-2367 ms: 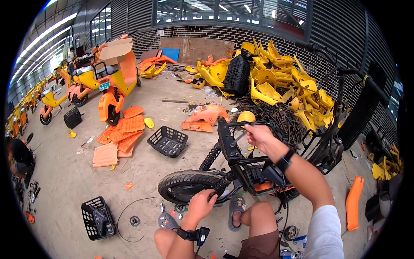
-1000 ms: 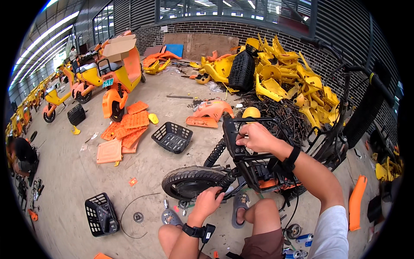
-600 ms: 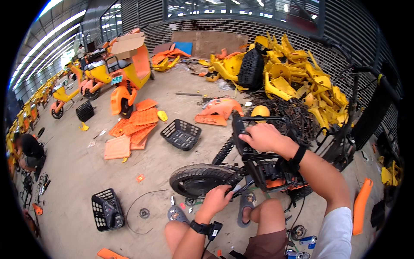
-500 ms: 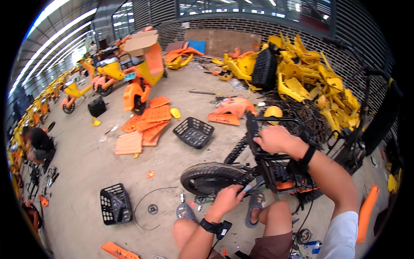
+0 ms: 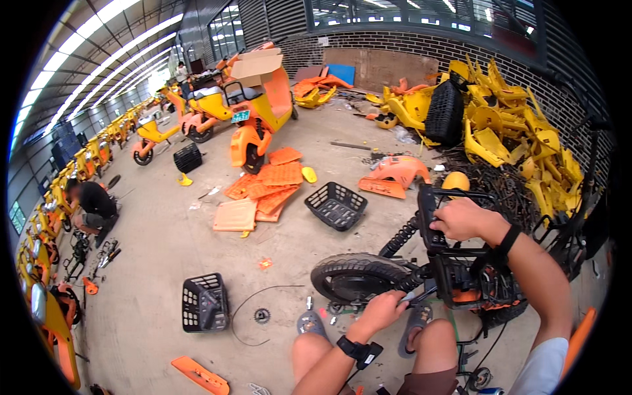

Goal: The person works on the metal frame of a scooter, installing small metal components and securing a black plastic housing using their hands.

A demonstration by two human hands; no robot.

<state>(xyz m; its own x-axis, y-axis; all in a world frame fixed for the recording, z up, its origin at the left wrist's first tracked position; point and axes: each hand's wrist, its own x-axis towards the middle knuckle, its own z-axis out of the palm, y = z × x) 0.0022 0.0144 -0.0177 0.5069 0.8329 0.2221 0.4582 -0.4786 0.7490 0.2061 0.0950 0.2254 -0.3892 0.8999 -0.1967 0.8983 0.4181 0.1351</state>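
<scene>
A stripped scooter frame (image 5: 454, 280) lies tilted in front of me, its black rear wheel (image 5: 359, 280) toward the left. My right hand (image 5: 464, 218) is closed around the black upper bar of the frame. Low down by the wheel, my left hand (image 5: 382, 312) is closed on a slim grey bar-like tool (image 5: 416, 297), whose exact kind I cannot make out. Its tip end lies among the frame parts, below a coil-spring shock absorber (image 5: 416, 279). A second shock absorber (image 5: 399, 237) rises beyond the wheel.
Black baskets (image 5: 205, 303) (image 5: 336, 206) lie on the floor, with a thin cable (image 5: 240, 309) and a sprocket (image 5: 262, 316) nearby. Orange panels (image 5: 263, 191) and a yellow parts heap (image 5: 507, 125) lie farther off. Parked scooters (image 5: 253, 125) stand behind; a person (image 5: 95, 204) squats at left.
My view has turned left, so the scene sits farther right and more of the left side shows. Both hands keep their places on the scooter frame and the tool.
</scene>
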